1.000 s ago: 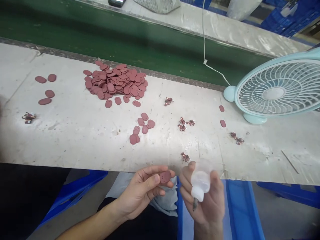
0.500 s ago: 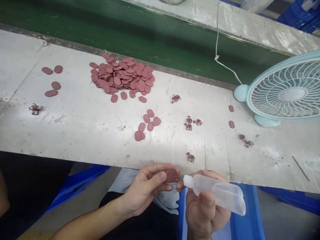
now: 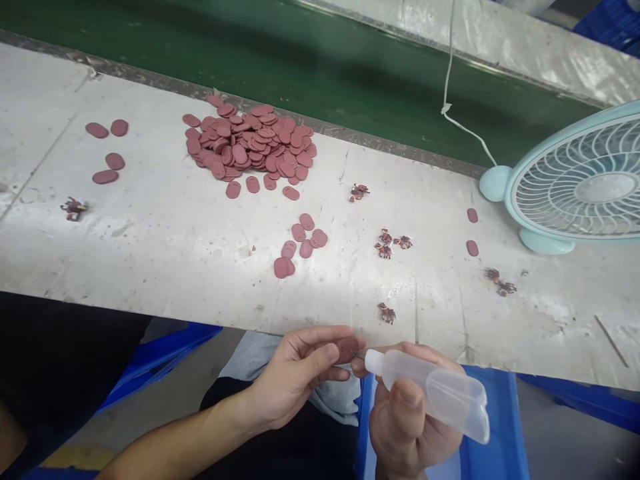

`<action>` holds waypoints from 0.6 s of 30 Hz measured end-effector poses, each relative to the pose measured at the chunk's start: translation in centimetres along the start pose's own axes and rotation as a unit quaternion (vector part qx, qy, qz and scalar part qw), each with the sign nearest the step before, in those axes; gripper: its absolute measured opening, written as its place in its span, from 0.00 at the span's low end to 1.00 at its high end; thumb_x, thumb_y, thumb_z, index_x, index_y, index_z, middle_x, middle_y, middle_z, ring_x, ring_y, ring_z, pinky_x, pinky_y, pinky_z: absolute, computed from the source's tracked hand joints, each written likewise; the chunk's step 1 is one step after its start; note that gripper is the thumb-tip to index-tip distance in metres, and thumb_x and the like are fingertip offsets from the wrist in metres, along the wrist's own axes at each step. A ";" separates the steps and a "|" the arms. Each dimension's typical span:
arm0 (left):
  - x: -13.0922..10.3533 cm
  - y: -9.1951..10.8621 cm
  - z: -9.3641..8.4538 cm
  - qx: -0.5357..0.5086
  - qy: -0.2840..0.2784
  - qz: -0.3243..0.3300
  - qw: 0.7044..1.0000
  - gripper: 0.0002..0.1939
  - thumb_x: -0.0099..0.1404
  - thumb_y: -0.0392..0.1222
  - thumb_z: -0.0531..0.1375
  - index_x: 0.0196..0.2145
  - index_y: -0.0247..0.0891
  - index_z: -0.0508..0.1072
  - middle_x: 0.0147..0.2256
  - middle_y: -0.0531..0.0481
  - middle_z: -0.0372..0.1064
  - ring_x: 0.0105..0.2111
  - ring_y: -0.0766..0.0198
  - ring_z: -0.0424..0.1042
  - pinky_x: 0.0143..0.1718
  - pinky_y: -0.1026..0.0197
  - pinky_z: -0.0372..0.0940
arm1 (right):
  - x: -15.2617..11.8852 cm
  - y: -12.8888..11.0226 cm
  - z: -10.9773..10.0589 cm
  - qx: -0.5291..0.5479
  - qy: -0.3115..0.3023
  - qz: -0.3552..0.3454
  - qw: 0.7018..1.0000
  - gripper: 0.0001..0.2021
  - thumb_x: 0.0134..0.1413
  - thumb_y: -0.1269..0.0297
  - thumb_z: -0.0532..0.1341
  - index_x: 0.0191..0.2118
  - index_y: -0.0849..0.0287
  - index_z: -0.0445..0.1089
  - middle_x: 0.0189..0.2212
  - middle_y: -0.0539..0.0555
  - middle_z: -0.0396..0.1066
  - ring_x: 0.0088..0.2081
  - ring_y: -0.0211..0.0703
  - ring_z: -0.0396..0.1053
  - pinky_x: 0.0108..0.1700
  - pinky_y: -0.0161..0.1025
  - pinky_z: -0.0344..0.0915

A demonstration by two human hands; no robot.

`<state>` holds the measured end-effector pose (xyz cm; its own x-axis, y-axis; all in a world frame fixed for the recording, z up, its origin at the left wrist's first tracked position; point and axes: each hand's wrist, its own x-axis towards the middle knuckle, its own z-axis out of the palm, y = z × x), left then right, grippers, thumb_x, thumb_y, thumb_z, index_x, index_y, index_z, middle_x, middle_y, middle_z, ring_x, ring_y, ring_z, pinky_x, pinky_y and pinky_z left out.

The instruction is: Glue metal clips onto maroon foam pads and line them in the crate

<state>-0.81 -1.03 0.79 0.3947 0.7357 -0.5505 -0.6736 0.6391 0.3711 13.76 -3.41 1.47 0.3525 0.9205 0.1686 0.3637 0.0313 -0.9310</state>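
Head view shows fan, disc pile beyond bottle.

Left hand grips one oval disc; right hand holds a squeeze bottle, nozzle directed at the disc. A pile of discs and a fan occupy the table.

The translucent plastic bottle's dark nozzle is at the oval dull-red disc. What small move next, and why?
Perhaps a gentle squeeze of the translucent plastic bottle with the right hand: its thin dark nozzle points at the oval dull-red disc, touching or nearly so, and the left hand holds that disc up to it.
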 end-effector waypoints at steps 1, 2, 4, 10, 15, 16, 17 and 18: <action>0.0 0.0 0.0 0.002 0.001 0.000 1.000 0.13 0.62 0.42 0.69 0.45 0.40 0.83 0.46 0.42 0.82 0.39 0.63 0.81 0.38 0.70 0.73 | 0.2 -0.3 0.2 0.003 0.023 0.008 1.000 0.15 0.61 0.53 0.61 0.51 0.49 0.67 0.39 0.54 0.67 0.31 0.48 0.70 0.33 0.50 0.67; 0.0 0.0 -0.1 0.004 0.001 0.000 1.000 0.13 0.63 0.42 0.69 0.45 0.39 0.82 0.46 0.42 0.82 0.39 0.63 0.81 0.38 0.69 0.73 | 0.4 -0.6 0.4 0.008 0.037 0.017 0.999 0.14 0.59 0.52 0.63 0.48 0.49 0.68 0.38 0.54 0.68 0.30 0.49 0.69 0.32 0.50 0.67; -0.1 -0.1 -0.2 0.008 0.000 0.000 1.000 0.13 0.63 0.42 0.68 0.45 0.39 0.82 0.46 0.42 0.82 0.39 0.62 0.81 0.38 0.69 0.73 | 0.7 -1.1 0.8 0.032 0.041 0.025 0.998 0.14 0.59 0.52 0.62 0.48 0.49 0.68 0.34 0.54 0.69 0.28 0.50 0.69 0.29 0.49 0.67; -0.1 0.0 0.0 0.001 -0.003 -0.002 1.000 0.13 0.62 0.43 0.69 0.45 0.39 0.83 0.43 0.44 0.83 0.35 0.64 0.82 0.37 0.69 0.74 | 1.2 -1.8 1.4 0.116 0.060 -0.015 0.991 0.10 0.61 0.55 0.60 0.47 0.49 0.70 0.27 0.51 0.71 0.23 0.49 0.69 0.24 0.48 0.67; 0.0 0.0 0.1 -0.001 0.003 -0.002 1.000 0.13 0.61 0.43 0.70 0.44 0.40 0.83 0.43 0.45 0.83 0.37 0.63 0.82 0.37 0.70 0.73 | 1.0 -1.2 0.9 0.108 0.019 -0.006 0.994 0.13 0.60 0.56 0.62 0.49 0.49 0.69 0.29 0.51 0.75 0.27 0.52 0.73 0.29 0.51 0.71; 0.0 0.0 0.1 0.001 0.004 -0.003 1.000 0.13 0.61 0.43 0.70 0.44 0.40 0.83 0.43 0.45 0.83 0.37 0.63 0.82 0.37 0.69 0.73 | 1.1 -1.1 1.0 0.105 0.022 -0.012 0.994 0.12 0.60 0.56 0.61 0.49 0.49 0.69 0.29 0.51 0.74 0.26 0.51 0.73 0.28 0.50 0.70; 0.0 -0.1 0.1 0.003 0.004 -0.004 1.000 0.13 0.61 0.43 0.70 0.44 0.40 0.83 0.43 0.44 0.83 0.37 0.63 0.82 0.37 0.69 0.73 | 1.2 -1.2 1.1 0.107 0.032 -0.021 0.993 0.12 0.60 0.55 0.61 0.48 0.49 0.69 0.28 0.51 0.73 0.25 0.51 0.72 0.27 0.49 0.70; 0.0 -0.1 0.0 0.005 0.003 -0.006 1.000 0.14 0.61 0.43 0.70 0.45 0.40 0.83 0.43 0.44 0.83 0.36 0.63 0.82 0.37 0.69 0.73 | 1.3 -1.4 1.2 0.118 0.045 -0.032 0.992 0.12 0.60 0.54 0.60 0.48 0.49 0.69 0.27 0.51 0.72 0.23 0.50 0.71 0.24 0.48 0.68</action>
<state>-0.74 -1.13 0.80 0.3985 0.7272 -0.5589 -0.6634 0.6493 0.3718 12.67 -1.73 2.56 0.4150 0.8755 0.2475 0.1802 0.1875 -0.9656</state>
